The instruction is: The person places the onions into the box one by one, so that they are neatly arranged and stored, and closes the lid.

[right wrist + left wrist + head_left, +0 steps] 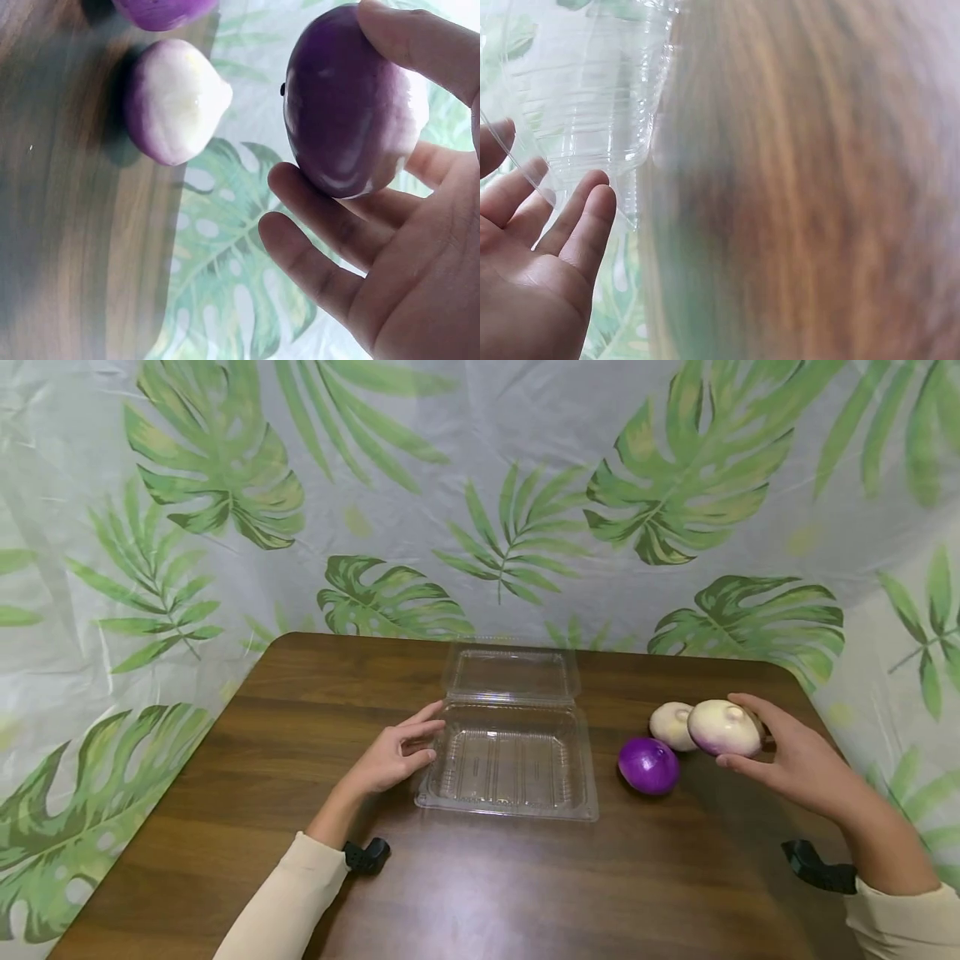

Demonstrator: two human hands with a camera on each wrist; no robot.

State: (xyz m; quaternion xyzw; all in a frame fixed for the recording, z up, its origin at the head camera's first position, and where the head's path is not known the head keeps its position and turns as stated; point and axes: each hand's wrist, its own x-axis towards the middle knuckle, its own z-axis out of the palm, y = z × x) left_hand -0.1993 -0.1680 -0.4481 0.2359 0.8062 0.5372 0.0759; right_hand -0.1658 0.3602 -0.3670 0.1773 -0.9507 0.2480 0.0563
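Note:
In the head view my right hand (798, 764) holds a glossy purple-and-white turnip (723, 727) above the table's right side, thumb on one side and fingers on the other. The right wrist view shows its purple end with a small dark spot. Behind and left of it, a second turnip (672, 727) lies white side up. A third turnip (648, 766) turns its purple side up, nearer the front. A clear plastic clamshell box (506, 814) stands with its lid (512, 672) folded back. At the box's left rim, my left hand (393, 754) has its fingers loosely extended.
The brown wooden table (480, 885) has rounded far corners. Right behind its back edge hangs a pale leaf-printed cloth (517, 435), which also covers both sides. Dark bands (367, 857) sit on both wrists.

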